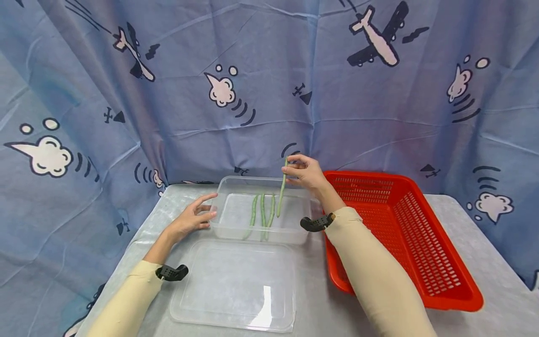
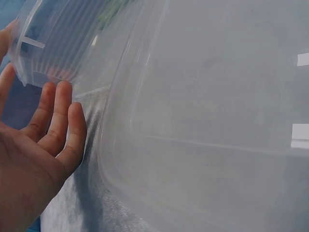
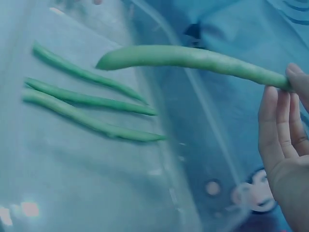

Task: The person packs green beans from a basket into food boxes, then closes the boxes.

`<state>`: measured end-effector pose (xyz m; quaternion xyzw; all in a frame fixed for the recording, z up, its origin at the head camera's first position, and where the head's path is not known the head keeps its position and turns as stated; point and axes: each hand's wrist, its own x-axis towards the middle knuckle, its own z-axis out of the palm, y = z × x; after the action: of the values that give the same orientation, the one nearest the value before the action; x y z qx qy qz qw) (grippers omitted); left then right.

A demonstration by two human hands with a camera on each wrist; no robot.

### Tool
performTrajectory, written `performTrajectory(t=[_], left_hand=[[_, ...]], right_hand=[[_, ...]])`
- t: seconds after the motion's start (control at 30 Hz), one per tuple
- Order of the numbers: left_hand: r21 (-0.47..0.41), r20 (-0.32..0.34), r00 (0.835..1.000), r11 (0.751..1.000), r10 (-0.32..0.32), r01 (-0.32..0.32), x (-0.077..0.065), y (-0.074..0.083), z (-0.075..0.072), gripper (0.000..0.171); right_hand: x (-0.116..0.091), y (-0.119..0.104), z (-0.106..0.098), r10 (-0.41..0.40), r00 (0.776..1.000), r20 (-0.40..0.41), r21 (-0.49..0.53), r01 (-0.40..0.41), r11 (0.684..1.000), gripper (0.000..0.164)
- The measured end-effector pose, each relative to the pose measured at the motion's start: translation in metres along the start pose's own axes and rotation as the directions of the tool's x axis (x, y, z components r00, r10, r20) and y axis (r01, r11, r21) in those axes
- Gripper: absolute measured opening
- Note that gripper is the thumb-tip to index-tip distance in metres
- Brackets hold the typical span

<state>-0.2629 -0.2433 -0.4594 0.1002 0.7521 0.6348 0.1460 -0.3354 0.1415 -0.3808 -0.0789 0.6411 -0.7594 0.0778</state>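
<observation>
My right hand [image 1: 306, 174] pinches a green bean [image 3: 193, 58] by one end, and the bean hangs down over the right part of a clear plastic container [image 1: 236, 234]. Inside that container lie three more green beans [image 1: 263, 210], side by side; the right wrist view shows them [image 3: 91, 99] below the held one. At the container's left wall is my left hand [image 1: 191, 219], its fingers spread and relaxed, fingertips touching the wall. In the left wrist view the left hand [image 2: 43, 140] has its fingertips against the container's side [image 2: 63, 43].
A clear flat lid [image 1: 236, 285] lies on the table [image 1: 313, 299] in front of the container. To the right stands a red perforated basket [image 1: 456, 276], partly under my right forearm. A blue curtain [image 1: 261, 93] with airplane prints hangs behind the table.
</observation>
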Motion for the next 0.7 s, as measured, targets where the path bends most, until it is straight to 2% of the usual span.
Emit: performTrajectory(t=[0.27, 0.57, 0.7], left_hand=[[0.001, -0.015, 1.000, 1.000, -0.012, 0.012, 0.000, 0.000, 0.001, 0.067], [0.003, -0.007, 1.000, 1.000, -0.011, 0.011, 0.000, -0.001, 0.001, 0.068], [0.006, -0.011, 1.000, 1.000, -0.014, 0.014, 0.001, -0.002, 0.001, 0.068]], right_hand=[[0.004, 0.029, 0.025, 0.034, 0.999, 0.016, -0.029, -0.033, 0.999, 0.050], [0.008, 0.052, 0.043, 0.093, 0.995, 0.034, -0.029, -0.092, 0.995, 0.050], [0.007, 0.059, 0.047, 0.116, 0.992, 0.041, -0.034, -0.115, 0.993, 0.041]])
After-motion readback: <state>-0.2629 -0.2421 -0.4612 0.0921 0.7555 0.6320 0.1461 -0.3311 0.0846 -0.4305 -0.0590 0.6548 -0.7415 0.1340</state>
